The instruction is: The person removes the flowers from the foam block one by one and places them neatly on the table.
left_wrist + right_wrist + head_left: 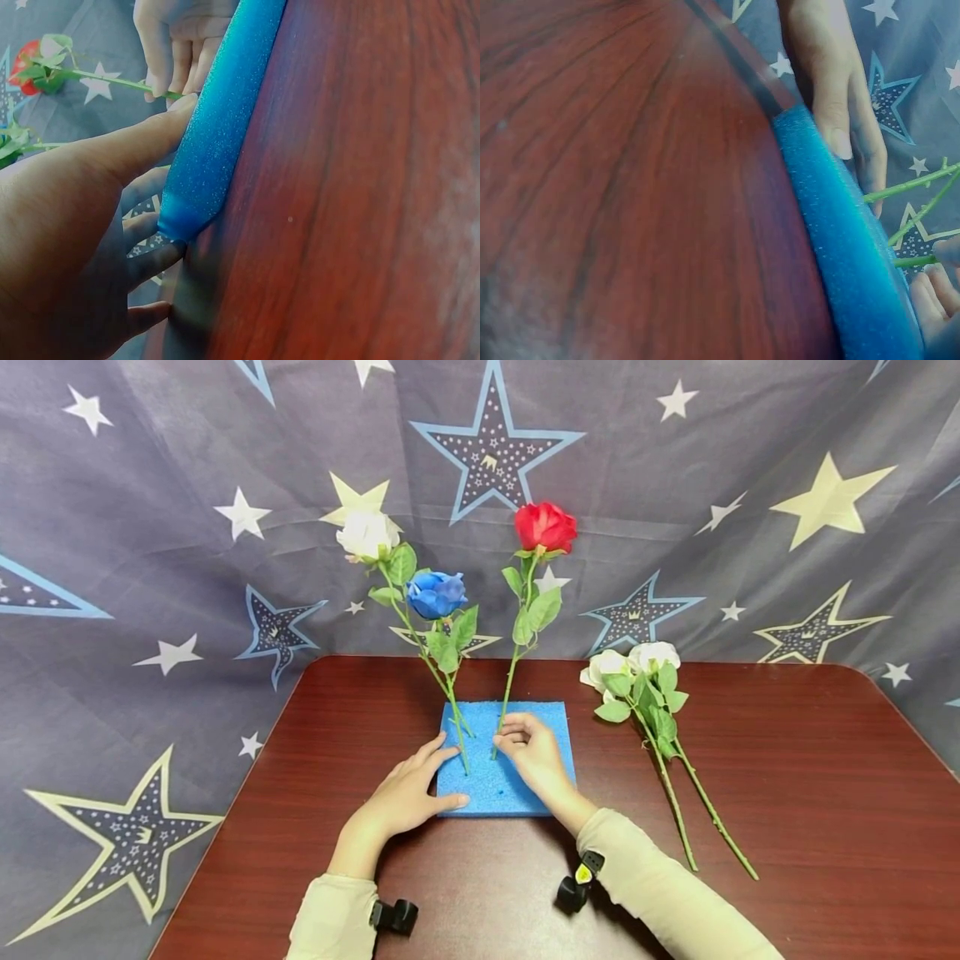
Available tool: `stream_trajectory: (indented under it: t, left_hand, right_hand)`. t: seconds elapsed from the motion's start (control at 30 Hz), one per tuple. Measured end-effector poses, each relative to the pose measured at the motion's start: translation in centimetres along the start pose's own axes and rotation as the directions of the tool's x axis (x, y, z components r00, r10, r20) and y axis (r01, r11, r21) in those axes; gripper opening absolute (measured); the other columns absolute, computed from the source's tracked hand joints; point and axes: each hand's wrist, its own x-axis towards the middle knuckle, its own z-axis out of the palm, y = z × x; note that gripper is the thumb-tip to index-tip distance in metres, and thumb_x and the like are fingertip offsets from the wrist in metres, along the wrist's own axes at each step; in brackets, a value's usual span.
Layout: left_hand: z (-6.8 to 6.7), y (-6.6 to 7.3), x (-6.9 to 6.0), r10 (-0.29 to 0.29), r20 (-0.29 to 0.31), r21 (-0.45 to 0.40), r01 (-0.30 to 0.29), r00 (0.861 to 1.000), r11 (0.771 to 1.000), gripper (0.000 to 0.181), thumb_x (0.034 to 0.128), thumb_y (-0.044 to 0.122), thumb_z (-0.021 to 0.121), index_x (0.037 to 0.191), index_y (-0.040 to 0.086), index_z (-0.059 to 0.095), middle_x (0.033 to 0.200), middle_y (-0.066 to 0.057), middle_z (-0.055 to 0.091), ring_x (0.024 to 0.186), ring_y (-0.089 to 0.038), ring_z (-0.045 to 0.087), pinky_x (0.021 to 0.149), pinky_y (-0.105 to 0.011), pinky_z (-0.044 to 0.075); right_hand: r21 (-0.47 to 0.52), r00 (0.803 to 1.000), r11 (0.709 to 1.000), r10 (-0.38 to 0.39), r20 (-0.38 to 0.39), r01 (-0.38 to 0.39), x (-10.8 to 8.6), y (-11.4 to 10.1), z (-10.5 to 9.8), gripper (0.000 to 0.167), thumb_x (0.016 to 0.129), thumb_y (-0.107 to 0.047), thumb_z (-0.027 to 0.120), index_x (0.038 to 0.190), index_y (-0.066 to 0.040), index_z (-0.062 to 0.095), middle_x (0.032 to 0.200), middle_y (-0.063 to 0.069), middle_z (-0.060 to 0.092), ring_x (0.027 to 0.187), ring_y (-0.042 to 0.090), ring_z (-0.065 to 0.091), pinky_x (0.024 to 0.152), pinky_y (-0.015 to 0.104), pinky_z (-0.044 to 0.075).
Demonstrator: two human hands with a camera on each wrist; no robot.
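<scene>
My right hand (534,760) pinches the lower stem of the red rose (546,528), whose end meets the blue foam block (525,802). Spread over the block's left edge and top, my left hand (408,789) rests with its fingers extended. Between the hands, a white rose (369,535) and a blue rose (437,594) stand in the foam, their stems crossing and leaning left. In the left wrist view, the left thumb lies on the edge of the block (217,120). The right wrist view shows green stems (911,184) rising from the foam.
Two white roses (654,657) with leafy stems lie on the brown table (810,760) to the right of the block. Behind the table hangs a grey cloth (187,435) with stars. A black wrist camera is on each sleeve.
</scene>
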Motion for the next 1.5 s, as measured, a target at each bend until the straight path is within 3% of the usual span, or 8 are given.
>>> stream_trajectory:
  t: [0.2, 0.6, 0.8, 1.1, 1.27, 1.5]
  left_hand:
    - [-0.1, 0.0, 0.1, 0.001, 0.0, 0.002, -0.001, 1.0, 1.0, 0.078, 0.0867, 0.053, 0.071, 0.152, 0.02, 0.042, 0.164, -0.002, 0.018, 0.145, -0.035, 0.026, 0.112, -0.06, 0.023]
    - [-0.2, 0.1, -0.1, 0.01, 0.005, -0.004, -0.01, 1.0, 1.0, 0.078, 0.0876, 0.053, 0.07, 0.152, 0.02, 0.042, 0.164, -0.004, 0.02, 0.145, -0.035, 0.026, 0.113, -0.059, 0.022]
    - [-0.1, 0.1, 0.0, 0.009, 0.006, -0.003, -0.009, 1.0, 1.0, 0.078, 0.0878, 0.053, 0.07, 0.152, 0.02, 0.042, 0.164, -0.004, 0.02, 0.145, -0.035, 0.026, 0.113, -0.059, 0.021]
    - [-0.2, 0.1, -0.1, 0.008, 0.003, 0.0, -0.008, 1.0, 1.0, 0.077, 0.0878, 0.052, 0.071, 0.152, 0.02, 0.042, 0.163, -0.004, 0.02, 0.145, -0.035, 0.026, 0.113, -0.059, 0.022]
    - [-0.1, 0.1, 0.0, 0.004, 0.004, 0.003, -0.004, 1.0, 1.0, 0.077, 0.088, 0.053, 0.07, 0.152, 0.021, 0.041, 0.164, -0.003, 0.02, 0.145, -0.035, 0.026, 0.113, -0.059, 0.022]
    - [-0.1, 0.2, -0.1, 0.005, 0.003, 0.001, -0.005, 1.0, 1.0, 0.077, 0.0881, 0.051, 0.07, 0.152, 0.02, 0.042, 0.164, -0.003, 0.02, 0.145, -0.035, 0.026, 0.113, -0.059, 0.022]
  right_hand:
    - [-0.03, 0.999, 0.999, -0.033, -0.015, 0.032, -0.2, 0.2, 0.4, 0.025, 0.086, 0.01, 0.069, 0.109, 0.013, 0.062, 0.094, 0.023, 0.068, 0.084, 0.029, 0.066, 0.07, 0.017, 0.049]
    - [-0.02, 0.998, 0.999, -0.049, -0.041, 0.048, -0.2, 0.4, 0.6, 0.02, 0.089, 0.006, 0.068, 0.108, 0.01, 0.064, 0.093, 0.021, 0.07, 0.087, 0.032, 0.068, 0.074, 0.018, 0.05]
    - [0.016, 0.997, 0.998, -0.068, -0.038, 0.068, -0.3, 0.5, 0.7, 0.022, 0.09, 0.007, 0.067, 0.11, 0.013, 0.062, 0.096, 0.026, 0.069, 0.089, 0.04, 0.067, 0.072, 0.014, 0.048]
    - [0.036, 0.998, 0.997, -0.06, -0.014, 0.061, -1.3, -2.0, 0.3, 0.02, 0.089, 0.013, 0.063, 0.108, 0.019, 0.058, 0.097, 0.034, 0.066, 0.092, 0.048, 0.065, 0.074, 0.017, 0.05]
    - [0.048, 0.998, 0.997, -0.063, -0.027, 0.064, -0.8, -0.5, 0.4, 0.02, 0.09, 0.011, 0.064, 0.109, 0.017, 0.059, 0.097, 0.032, 0.067, 0.091, 0.046, 0.065, 0.073, 0.017, 0.051]
    - [0.046, 0.995, 0.995, -0.086, -0.056, 0.089, -0.4, 0.7, 0.5, 0.018, 0.091, 0.006, 0.066, 0.107, 0.013, 0.062, 0.093, 0.023, 0.069, 0.083, 0.031, 0.067, 0.071, 0.021, 0.053]
